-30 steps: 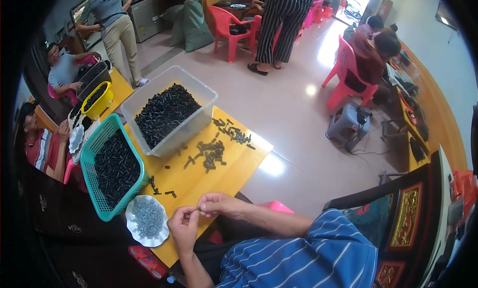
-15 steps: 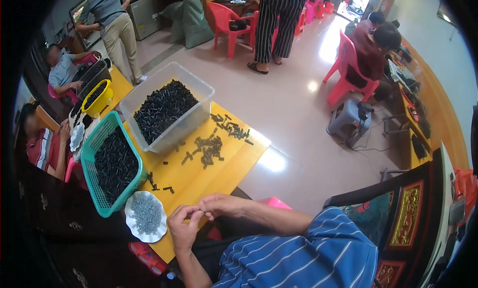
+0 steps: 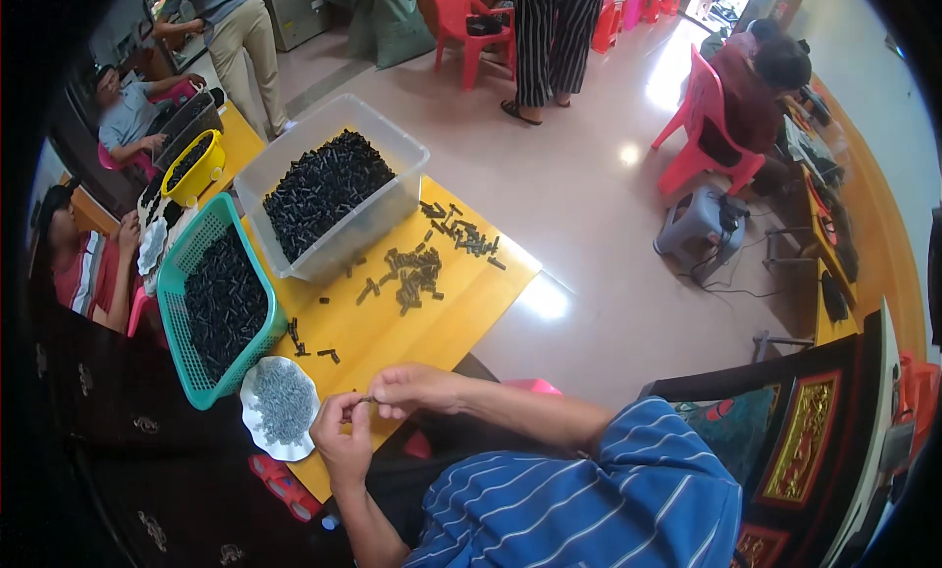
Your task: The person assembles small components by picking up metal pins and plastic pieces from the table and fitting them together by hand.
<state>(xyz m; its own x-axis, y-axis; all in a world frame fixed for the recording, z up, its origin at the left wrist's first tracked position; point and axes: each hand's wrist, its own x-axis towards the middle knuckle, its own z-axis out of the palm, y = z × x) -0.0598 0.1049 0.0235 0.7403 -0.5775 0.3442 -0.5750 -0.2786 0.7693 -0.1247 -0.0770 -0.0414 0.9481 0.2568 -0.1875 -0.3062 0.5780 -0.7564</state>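
My left hand [image 3: 341, 433] and my right hand [image 3: 417, 388] meet at the near edge of a yellow table [image 3: 461, 313], pinching one small dark part [image 3: 368, 399] between their fingertips. Just left of my left hand sits a white scalloped plate [image 3: 280, 408] of small grey screws. A green basket [image 3: 218, 303] full of black parts lies beyond it. A clear plastic bin [image 3: 329, 193] of black parts stands at the table's far side. Loose black parts [image 3: 417, 269] are scattered on the tabletop in front of the bin.
Other people sit at a second yellow table [image 3: 240, 146] at the far left with a yellow tub [image 3: 193, 168]. A person stands near a red chair [image 3: 469, 24]. Another sits on a pink chair [image 3: 702, 127] at the right, beside a grey stool [image 3: 692, 225].
My two hands stay together at the table's near edge, working the small part; they have shifted only slightly. The standing people in the background have moved a little.
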